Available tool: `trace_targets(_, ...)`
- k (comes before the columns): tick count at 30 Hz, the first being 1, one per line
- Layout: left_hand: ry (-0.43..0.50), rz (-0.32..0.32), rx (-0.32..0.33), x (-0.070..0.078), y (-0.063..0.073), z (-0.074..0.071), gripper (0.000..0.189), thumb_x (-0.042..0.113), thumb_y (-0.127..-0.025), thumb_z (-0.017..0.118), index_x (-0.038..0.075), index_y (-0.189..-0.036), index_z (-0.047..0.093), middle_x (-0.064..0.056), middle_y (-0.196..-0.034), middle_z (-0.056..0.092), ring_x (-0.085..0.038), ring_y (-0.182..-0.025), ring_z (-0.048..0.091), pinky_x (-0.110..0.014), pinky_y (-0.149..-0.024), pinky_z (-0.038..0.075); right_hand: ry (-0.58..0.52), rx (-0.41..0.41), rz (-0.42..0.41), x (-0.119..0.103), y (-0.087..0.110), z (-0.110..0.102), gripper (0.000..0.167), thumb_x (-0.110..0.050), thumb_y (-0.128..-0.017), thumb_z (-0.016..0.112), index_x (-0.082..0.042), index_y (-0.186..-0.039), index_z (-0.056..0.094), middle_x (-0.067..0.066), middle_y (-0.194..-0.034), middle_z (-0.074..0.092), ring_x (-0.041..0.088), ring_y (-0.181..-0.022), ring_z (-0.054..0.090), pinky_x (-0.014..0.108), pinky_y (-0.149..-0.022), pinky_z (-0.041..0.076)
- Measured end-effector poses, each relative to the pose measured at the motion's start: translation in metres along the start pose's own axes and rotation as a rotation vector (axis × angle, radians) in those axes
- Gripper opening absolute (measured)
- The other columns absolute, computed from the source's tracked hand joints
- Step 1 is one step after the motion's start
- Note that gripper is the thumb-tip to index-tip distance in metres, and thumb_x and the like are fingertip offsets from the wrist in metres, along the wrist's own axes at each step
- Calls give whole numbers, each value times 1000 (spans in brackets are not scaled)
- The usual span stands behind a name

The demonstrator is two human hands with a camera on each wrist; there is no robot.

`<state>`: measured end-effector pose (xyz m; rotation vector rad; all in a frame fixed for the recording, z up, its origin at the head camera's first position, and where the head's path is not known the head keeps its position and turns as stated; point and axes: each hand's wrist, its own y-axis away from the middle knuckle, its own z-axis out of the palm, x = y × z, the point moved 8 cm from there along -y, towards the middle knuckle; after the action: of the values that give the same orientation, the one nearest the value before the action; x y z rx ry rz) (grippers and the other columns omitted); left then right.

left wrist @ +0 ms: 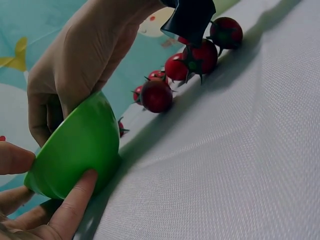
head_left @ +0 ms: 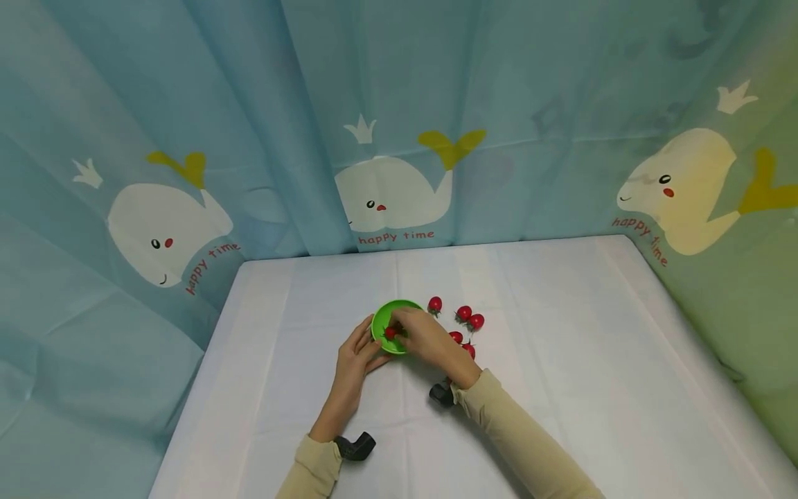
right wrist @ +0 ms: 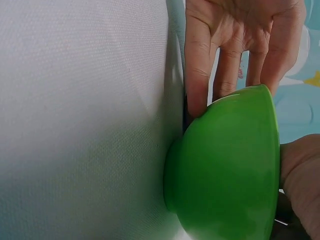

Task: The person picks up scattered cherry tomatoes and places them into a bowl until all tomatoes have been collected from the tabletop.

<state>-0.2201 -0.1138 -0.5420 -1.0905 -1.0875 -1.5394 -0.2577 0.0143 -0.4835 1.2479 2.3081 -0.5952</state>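
pinching a tomato (head_left: 389, 333), right grip (head_left: 425, 334) is inside the bowl (left wrist: 82, 147), left grip (head_left: 355, 357) spread against it.

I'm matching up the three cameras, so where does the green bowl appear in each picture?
Head: the green bowl is near the centre, somewhat below mid-height.
Left wrist: it is at the left, around and below mid-height.
Right wrist: it is large at the lower right, cut off by the bottom edge.
Shared landmark: the left hand, whose fingers touch the bowl in all three views.
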Motion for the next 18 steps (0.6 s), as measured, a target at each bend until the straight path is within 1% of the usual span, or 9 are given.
trace_targets(5,6,-7,11,-2,0,1,60,12,-108,54,17,-164,33,-15,-166,39,-37,-145,50,-33,-98,63,14,-6,2,0,2,-2,12,-1,-92,77,-2,-103,70,10,-103,73,20,-95,69,34,-83,61)
trace_targets(8,3,-13,13,-2,1,1,60,12,-108,54,17,-164,33,-15,-167,38,-36,-146,50,-32,-99,62,13,14,2,-3,5,-8,14,-2,-92,77,-2,-105,71,10,-104,74,21,-96,70,35,-83,62)
trace_targets(13,-6,-16,10,-3,2,1,60,13,-108,55,18,-164,34,-14,-167,38,-35,-146,49,-32,-99,62,-56,105,9,-6,18,-23,21,-2,-92,77,-1,-112,72,12,-110,75,26,-99,73,39,-85,65)
trace_targets(16,-22,-3,9,-3,1,0,60,12,-108,55,17,-164,34,-15,-167,38,-35,-146,50,-31,-98,62,-109,182,15,-2,29,-32,26,-4,-92,78,-2,-118,71,12,-115,75,26,-100,75,39,-85,66)
trace_targets(18,-32,3,8,-2,0,0,60,13,-107,55,17,-164,34,-16,-166,39,-35,-145,51,-31,-98,62,-148,240,-3,2,35,-40,30,-3,-92,78,-2,-121,71,12,-118,75,25,-100,75,39,-87,66)
